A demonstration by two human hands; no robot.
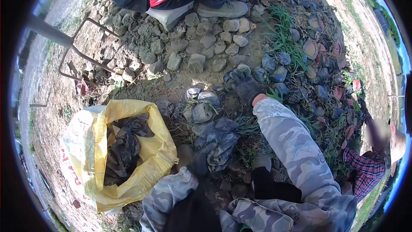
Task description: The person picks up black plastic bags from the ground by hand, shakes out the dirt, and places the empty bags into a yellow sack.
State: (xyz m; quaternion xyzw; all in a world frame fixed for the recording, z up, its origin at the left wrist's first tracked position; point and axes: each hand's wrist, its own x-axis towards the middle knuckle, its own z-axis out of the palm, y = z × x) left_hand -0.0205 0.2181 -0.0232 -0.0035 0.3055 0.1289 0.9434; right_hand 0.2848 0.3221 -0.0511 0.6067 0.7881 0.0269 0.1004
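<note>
My right hand (243, 85), in a dark glove, reaches forward to the ground at the edge of a heap of dark, bag-like lumps (278, 74). Its fingers are curled down, and what is under them is hidden. Close to my body, my left hand (199, 164), also in a dark glove, is closed on a crumpled black plastic bag (221, 139). Just beyond that bag lie a soil lump (201, 113) and grey plastic scraps (208, 98). To the left stands an open yellow-lined sack (161, 146) with crumpled black plastic (124, 146) inside.
A garden fork (71, 41) stands at the left among clods. Ahead, a person's shoe (223, 9) rests beside a pale block-like seat (171, 16) and scattered soil lumps (197, 62). Grass (283, 30) grows through the heap. Another person in a plaid shirt (365, 167) is at the right.
</note>
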